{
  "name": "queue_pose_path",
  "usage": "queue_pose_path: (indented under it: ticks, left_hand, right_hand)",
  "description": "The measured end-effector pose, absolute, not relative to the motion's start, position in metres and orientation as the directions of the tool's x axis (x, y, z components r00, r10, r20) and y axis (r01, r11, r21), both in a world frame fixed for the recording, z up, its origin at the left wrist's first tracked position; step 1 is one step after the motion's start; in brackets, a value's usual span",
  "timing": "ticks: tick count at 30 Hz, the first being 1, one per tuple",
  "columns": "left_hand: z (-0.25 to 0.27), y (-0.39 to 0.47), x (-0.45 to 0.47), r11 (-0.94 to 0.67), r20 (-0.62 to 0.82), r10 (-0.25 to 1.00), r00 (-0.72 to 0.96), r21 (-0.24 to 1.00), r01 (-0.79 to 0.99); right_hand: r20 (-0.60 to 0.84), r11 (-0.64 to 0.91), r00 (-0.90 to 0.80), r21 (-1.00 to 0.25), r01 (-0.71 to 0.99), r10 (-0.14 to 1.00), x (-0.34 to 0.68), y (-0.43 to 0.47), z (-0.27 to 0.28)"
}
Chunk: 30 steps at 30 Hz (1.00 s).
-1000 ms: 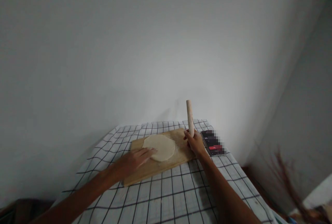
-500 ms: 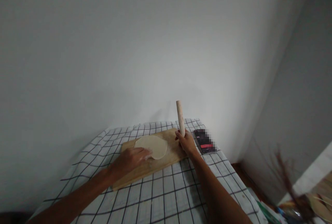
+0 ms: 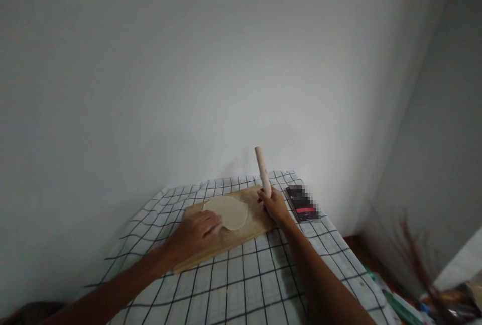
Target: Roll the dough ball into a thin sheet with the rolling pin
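A table draped in white cloth with a dark grid of lines (image 3: pixel 235 285) stands close to a plain, pale grey wall (image 3: pixel 226 74). A second, darker grey wall (image 3: pixel 433 129) meets it at a corner on the right, above a strip of reddish-brown floor (image 3: pixel 353 243). At lower right, a thin brown twig-like object (image 3: pixel 412 252) is blurred.

On the cloth, a light-brown rectangular wooden board (image 3: pixel 259 222) lies aslant, its long axis running from near left to far right. A flat, roughly round sheet of cream-coloured dough (image 3: pixel 230 211) lies on it. The left hand (image 3: pixel 198 228) rests at the dough's near-left edge, fingers together; whether they pinch it I cannot tell.

The right hand (image 3: pixel 274 203) has its fingers closed around the lower end of a pale wooden cylindrical rolling pin (image 3: pixel 262 169) at the board's right side. The pin's long axis rises steeply, its free end leaning slightly left. A black phone-like device (image 3: pixel 299 202), partly pixelated, lies just right of that hand.
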<state>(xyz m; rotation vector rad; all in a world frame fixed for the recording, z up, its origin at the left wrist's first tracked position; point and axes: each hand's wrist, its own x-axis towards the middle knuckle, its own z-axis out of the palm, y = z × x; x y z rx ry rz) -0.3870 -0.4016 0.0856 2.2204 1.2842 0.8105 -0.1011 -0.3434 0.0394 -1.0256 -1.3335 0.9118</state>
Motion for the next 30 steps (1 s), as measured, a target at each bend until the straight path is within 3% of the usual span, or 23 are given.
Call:
queue_pose_path:
  ticks: [3, 6, 10, 14, 16, 19, 24, 27, 30]
  left_hand:
    - [0.091, -0.400, -0.372, -0.438, 0.337, 0.888, 0.312, 0.417, 0.797]
    - [0.103, -0.385, -0.365, -0.386, 0.314, 0.907, 0.281, 0.349, 0.854]
    - [0.122, -0.350, -0.366, -0.464, 0.259, 0.884, 0.390, 0.369, 0.805]
    - [0.131, -0.321, -0.371, -0.470, 0.011, 0.855, 0.519, 0.438, 0.766]
    - [0.134, -0.313, -0.373, -0.451, -0.030, 0.851, 0.524, 0.467, 0.761]
    - [0.144, -0.312, -0.373, -0.441, 0.097, 0.879, 0.468, 0.539, 0.717]
    - [0.187, -0.322, -0.381, -0.298, 0.234, 0.954, 0.186, 0.703, 0.646]
    - [0.215, -0.322, -0.396, -0.214, 0.241, 0.968, 0.064, 0.669, 0.712]
    - [0.227, -0.318, -0.406, -0.228, 0.303, 0.950, 0.075, 0.510, 0.829]
  right_hand:
    - [0.327, 0.325, 0.013, -0.943, 0.067, 0.945, -0.101, -0.345, 0.041]
    - [0.336, 0.336, -0.006, -0.938, 0.083, 0.942, -0.102, -0.345, 0.042]
    - [0.342, 0.342, -0.009, -0.937, 0.069, 0.940, -0.102, -0.344, 0.039]
    - [0.342, 0.342, -0.003, -0.939, 0.042, 0.940, -0.102, -0.341, 0.035]
    - [0.338, 0.338, 0.002, -0.940, 0.034, 0.941, -0.102, -0.340, 0.034]
    - [0.323, 0.322, 0.015, -0.946, 0.037, 0.946, -0.102, -0.338, 0.035]
    - [0.310, 0.309, 0.028, -0.950, 0.049, 0.950, -0.102, -0.338, 0.035]
    - [0.301, 0.300, 0.026, -0.953, 0.044, 0.953, -0.101, -0.338, 0.035]
    - [0.297, 0.296, 0.023, -0.954, 0.036, 0.955, -0.101, -0.338, 0.035]
